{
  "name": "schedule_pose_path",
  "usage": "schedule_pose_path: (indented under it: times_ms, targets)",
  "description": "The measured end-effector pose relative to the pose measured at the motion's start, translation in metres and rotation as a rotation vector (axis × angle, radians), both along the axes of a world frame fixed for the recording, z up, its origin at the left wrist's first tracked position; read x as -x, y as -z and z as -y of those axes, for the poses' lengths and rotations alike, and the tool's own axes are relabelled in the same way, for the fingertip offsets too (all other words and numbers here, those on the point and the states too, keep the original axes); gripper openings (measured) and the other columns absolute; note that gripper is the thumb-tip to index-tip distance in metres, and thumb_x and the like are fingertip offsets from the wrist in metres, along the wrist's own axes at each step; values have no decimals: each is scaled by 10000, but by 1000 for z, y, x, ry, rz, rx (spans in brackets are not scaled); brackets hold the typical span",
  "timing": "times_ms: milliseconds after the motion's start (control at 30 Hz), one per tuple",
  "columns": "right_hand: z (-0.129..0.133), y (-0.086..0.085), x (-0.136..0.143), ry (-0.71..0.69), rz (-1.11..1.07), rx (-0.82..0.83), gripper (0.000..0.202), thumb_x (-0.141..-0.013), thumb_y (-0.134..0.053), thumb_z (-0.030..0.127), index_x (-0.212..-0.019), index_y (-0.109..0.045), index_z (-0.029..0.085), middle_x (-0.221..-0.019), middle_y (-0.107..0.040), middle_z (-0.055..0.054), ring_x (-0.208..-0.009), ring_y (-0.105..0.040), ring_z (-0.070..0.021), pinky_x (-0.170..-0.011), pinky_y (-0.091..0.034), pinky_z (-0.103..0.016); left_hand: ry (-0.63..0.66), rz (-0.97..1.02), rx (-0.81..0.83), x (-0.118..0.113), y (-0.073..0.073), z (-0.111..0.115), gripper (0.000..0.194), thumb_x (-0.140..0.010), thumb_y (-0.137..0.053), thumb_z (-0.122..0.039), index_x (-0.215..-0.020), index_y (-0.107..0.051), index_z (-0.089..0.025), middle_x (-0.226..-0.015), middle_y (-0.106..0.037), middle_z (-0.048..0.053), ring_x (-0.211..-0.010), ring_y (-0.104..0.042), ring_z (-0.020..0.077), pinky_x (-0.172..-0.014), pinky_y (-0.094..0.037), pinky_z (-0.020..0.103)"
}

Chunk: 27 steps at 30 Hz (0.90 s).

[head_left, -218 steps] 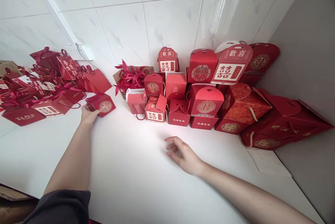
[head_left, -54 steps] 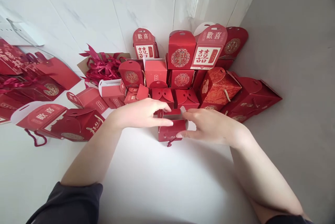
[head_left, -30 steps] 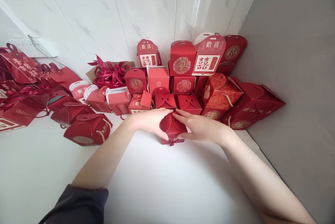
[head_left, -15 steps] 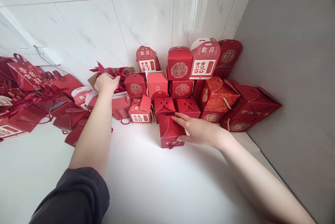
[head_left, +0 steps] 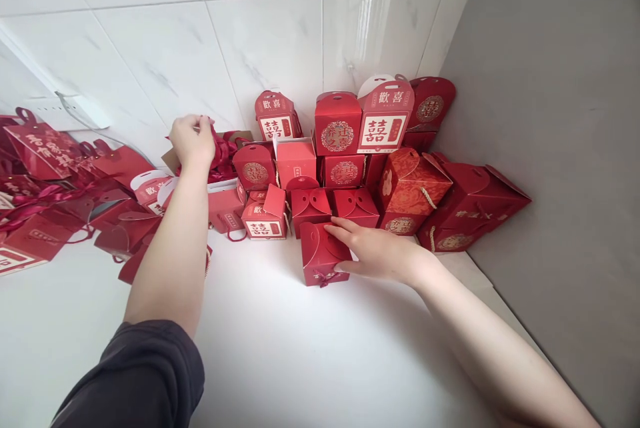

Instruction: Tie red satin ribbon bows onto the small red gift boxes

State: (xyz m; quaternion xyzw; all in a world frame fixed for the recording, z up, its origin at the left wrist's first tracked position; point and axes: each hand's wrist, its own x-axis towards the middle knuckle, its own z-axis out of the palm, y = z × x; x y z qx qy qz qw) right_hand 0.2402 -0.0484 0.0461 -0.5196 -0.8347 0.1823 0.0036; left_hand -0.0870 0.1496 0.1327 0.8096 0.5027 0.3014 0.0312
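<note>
My left hand (head_left: 193, 141) is raised above an open cardboard box (head_left: 173, 160) by the wall, its fingers pinched together. Dark red ribbon (head_left: 220, 155) hangs beside the fingertips and runs down into that box; the exact grip is partly hidden. Low in front of the stack stands a small red gift box (head_left: 320, 258) with a ribbon bow on its front. Against its right side and top edge rests my right hand (head_left: 377, 251), the fingers spread and the thumb near the bow. Just behind it are two red boxes with folded flap tops (head_left: 310, 208).
Several red and orange gift boxes (head_left: 415, 181) are stacked along the tiled wall (head_left: 270, 35). More red boxes and ribbons (head_left: 50, 195) crowd the left. A grey panel (head_left: 550, 115) bounds the right side of the white tabletop (head_left: 270, 348). A cable and socket strip (head_left: 75, 108) lie at the back left.
My left hand has lifted up out of the cardboard box, and ribbon comes up with it. My right hand stays against the small red gift box. The view has shifted slightly.
</note>
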Motion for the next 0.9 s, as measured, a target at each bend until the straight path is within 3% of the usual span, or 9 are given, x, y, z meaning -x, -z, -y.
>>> schedule_pose_path:
  times_ms: [67,200,300,400,467,567,733,800,900]
  targets:
    - [0,1,0,4,4,-2,754,-874,-505,457,-1542,-256,210,-1609,-226,-91,-1086,-645,-378,-851,-522,-459,-119,291,-251,-15,-17,13,340,-987,-356,-396,-990,-538,-109,-861,-574,-70,-890,-403,63,-791,-294,248]
    - [-1,-2,-5,9,-79,-21,709,-886,-513,531,-1502,-357,216,-1553,-355,-128,-1125,-627,-342,-883,-504,-417,239,748,-281,-65,-47,79,255,-883,-626,-370,-848,-580,-122,-657,-537,-87,-557,-396,15,-542,-282,227]
    - [0,-11,-10,15,-301,-117,506,-940,-462,521,-1319,-568,202,-1302,-617,-120,-1082,-637,-266,-901,-482,-359,562,830,13,-93,-51,142,171,-865,-659,-347,-846,-638,-179,-456,-414,-98,-345,-192,22,-366,-112,238]
    - [4,-23,-14,73,-636,-243,383,-999,-389,440,-1154,-630,186,-1134,-683,-75,-1013,-638,-196,-898,-465,-305,610,628,435,-109,-34,181,114,-785,-732,-317,-774,-684,-214,-520,-575,-65,-295,-286,14,-286,-137,205]
    - [7,-29,-16,80,-867,-243,368,-1015,-364,413,-1139,-618,178,-1170,-665,-69,-1077,-614,-177,-947,-444,-289,564,436,579,-118,-17,188,100,-807,-700,-306,-793,-702,-207,-621,-659,-20,-360,-424,36,-323,-287,188]
    - [11,-34,-16,-46,-1048,28,403,-1026,-313,424,-1107,-621,178,-1179,-662,-75,-1121,-605,-172,-975,-445,-304,579,242,756,-130,2,183,158,-857,-638,-327,-820,-694,-184,-629,-643,0,-421,-482,53,-393,-388,185]
    - [10,-31,-15,-242,-1129,448,326,-1012,-377,408,-1096,-580,167,-896,-694,-56,-916,-654,-162,-899,-485,-338,577,327,720,-134,7,173,138,-881,-602,-312,-879,-647,-182,-643,-619,-15,-390,-394,21,-394,-352,170]
    - [8,-30,-18,-234,-1140,480,253,-980,-480,375,-1114,-555,174,-737,-621,7,-748,-620,-136,-787,-504,-310,578,331,735,-129,7,171,122,-880,-601,-294,-912,-643,-185,-592,-568,-32,-395,-381,24,-386,-334,159]
    - [8,-32,-26,-144,-1069,354,226,-919,-594,369,-1043,-594,180,-654,-473,60,-582,-468,-89,-605,-432,-235,565,277,790,-119,8,167,113,-883,-596,-274,-929,-643,-183,-551,-497,-45,-426,-399,36,-398,-339,145]
